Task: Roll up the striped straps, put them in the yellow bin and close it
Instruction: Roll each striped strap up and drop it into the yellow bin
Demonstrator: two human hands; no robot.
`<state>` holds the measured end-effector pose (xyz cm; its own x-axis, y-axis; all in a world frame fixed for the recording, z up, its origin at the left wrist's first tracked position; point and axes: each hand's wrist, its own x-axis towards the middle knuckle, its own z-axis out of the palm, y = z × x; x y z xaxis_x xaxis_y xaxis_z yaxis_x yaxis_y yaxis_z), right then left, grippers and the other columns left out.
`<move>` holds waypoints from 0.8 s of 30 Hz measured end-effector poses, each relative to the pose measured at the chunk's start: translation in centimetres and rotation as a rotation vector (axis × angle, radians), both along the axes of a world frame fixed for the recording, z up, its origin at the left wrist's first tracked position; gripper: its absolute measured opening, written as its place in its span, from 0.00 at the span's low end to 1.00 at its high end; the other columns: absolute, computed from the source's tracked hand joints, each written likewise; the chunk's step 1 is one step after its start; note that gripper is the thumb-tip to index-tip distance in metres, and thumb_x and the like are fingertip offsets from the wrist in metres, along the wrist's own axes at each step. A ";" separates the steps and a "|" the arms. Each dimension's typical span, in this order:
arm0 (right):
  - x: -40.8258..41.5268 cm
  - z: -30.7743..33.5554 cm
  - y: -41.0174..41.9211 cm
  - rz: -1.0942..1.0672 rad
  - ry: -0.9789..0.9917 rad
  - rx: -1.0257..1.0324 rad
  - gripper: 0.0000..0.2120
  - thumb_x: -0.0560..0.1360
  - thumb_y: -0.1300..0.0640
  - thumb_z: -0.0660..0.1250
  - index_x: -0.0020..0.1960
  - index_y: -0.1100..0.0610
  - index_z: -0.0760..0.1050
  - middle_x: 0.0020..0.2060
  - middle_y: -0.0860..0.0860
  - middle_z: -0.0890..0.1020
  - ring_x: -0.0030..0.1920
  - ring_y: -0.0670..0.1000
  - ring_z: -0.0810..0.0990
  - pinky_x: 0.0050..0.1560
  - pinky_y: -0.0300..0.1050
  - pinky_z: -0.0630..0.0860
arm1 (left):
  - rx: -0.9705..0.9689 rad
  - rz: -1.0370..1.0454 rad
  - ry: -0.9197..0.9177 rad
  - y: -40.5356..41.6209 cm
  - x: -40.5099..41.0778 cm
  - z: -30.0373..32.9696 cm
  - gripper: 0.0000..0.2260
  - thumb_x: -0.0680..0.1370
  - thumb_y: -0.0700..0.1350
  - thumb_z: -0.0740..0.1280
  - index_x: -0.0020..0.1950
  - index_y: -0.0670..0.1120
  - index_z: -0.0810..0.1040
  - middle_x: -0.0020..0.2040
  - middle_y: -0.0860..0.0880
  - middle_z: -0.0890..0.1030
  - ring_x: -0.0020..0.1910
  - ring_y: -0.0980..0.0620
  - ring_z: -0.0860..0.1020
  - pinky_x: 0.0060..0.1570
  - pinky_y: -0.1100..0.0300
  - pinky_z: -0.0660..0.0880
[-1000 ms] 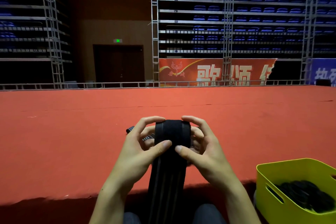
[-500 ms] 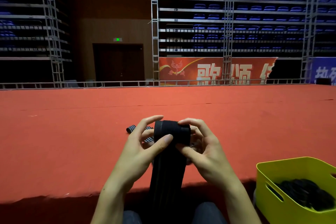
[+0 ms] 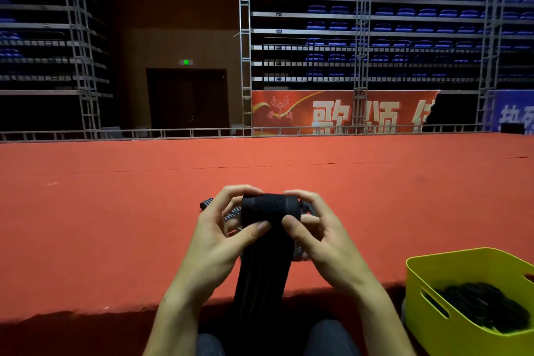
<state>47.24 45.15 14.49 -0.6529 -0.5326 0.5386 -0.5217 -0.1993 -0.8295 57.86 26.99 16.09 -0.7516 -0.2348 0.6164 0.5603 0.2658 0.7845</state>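
A black striped strap (image 3: 267, 211) is partly rolled, its roll held up above the red carpet. My left hand (image 3: 222, 235) grips the roll from the left, thumb pressed on its front. My right hand (image 3: 315, 235) grips it from the right, thumb beside the other. The unrolled tail (image 3: 261, 280) hangs down toward my lap. More striped straps (image 3: 206, 203) lie on the carpet behind my hands, mostly hidden. The yellow bin (image 3: 422, 324) stands open at the lower right with dark rolled straps (image 3: 485, 303) inside.
The red carpeted stage (image 3: 115, 225) stretches ahead to a metal rail (image 3: 173, 133), with its front edge just before my knees. Truss towers, a red banner and blue seats fill the background.
The roll has turned a little further between my fingers and grown thicker. My right fingers shifted over its top. The hands stay in the same place.
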 end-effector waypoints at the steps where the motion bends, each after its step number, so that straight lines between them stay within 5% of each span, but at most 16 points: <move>1: 0.0 0.0 -0.1 0.003 -0.005 -0.003 0.28 0.75 0.36 0.73 0.73 0.40 0.73 0.51 0.60 0.87 0.53 0.61 0.87 0.52 0.60 0.83 | -0.011 -0.001 -0.004 0.0 0.0 0.0 0.19 0.77 0.39 0.77 0.67 0.48 0.79 0.60 0.45 0.85 0.59 0.43 0.86 0.65 0.38 0.80; 3: 0.0 0.1 -0.2 0.040 -0.037 -0.028 0.26 0.76 0.40 0.74 0.72 0.43 0.74 0.51 0.63 0.86 0.52 0.63 0.87 0.50 0.63 0.83 | -0.027 0.004 -0.018 -0.2 0.1 0.0 0.20 0.77 0.39 0.77 0.68 0.48 0.78 0.61 0.45 0.85 0.59 0.43 0.86 0.66 0.35 0.79; 5: 0.2 0.2 -0.2 0.082 -0.058 -0.061 0.23 0.78 0.46 0.74 0.71 0.46 0.75 0.52 0.63 0.86 0.49 0.58 0.87 0.46 0.54 0.81 | -0.032 -0.009 -0.044 -0.4 0.2 0.0 0.22 0.77 0.40 0.79 0.69 0.48 0.78 0.63 0.46 0.84 0.60 0.43 0.86 0.65 0.37 0.80; 10: 0.5 0.2 -0.1 0.108 -0.040 -0.119 0.22 0.78 0.56 0.73 0.70 0.47 0.76 0.54 0.58 0.86 0.48 0.52 0.85 0.45 0.43 0.80 | 0.023 -0.066 -0.097 -0.1 0.5 0.4 0.18 0.80 0.42 0.73 0.70 0.49 0.77 0.63 0.49 0.85 0.53 0.42 0.88 0.50 0.56 0.82; 14: 0.5 0.1 -0.1 0.089 -0.011 -0.115 0.25 0.77 0.60 0.73 0.71 0.47 0.75 0.55 0.55 0.86 0.48 0.49 0.84 0.44 0.42 0.79 | 0.078 -0.034 -0.087 0.4 0.4 0.8 0.15 0.81 0.45 0.72 0.68 0.48 0.79 0.60 0.46 0.87 0.50 0.46 0.88 0.47 0.59 0.82; 20: 0.4 0.2 -0.2 0.117 -0.032 -0.091 0.29 0.77 0.60 0.73 0.74 0.43 0.73 0.58 0.54 0.86 0.49 0.50 0.84 0.46 0.43 0.80 | 0.132 -0.043 -0.050 0.2 0.3 0.7 0.17 0.78 0.38 0.75 0.66 0.46 0.80 0.60 0.44 0.87 0.55 0.44 0.88 0.50 0.59 0.83; 24: 0.4 0.5 -0.1 0.055 -0.049 -0.058 0.28 0.77 0.48 0.75 0.74 0.37 0.72 0.58 0.54 0.87 0.50 0.55 0.87 0.42 0.48 0.81 | 0.139 -0.060 -0.032 0.0 0.2 0.4 0.17 0.77 0.35 0.75 0.65 0.44 0.80 0.63 0.44 0.86 0.58 0.44 0.87 0.53 0.58 0.83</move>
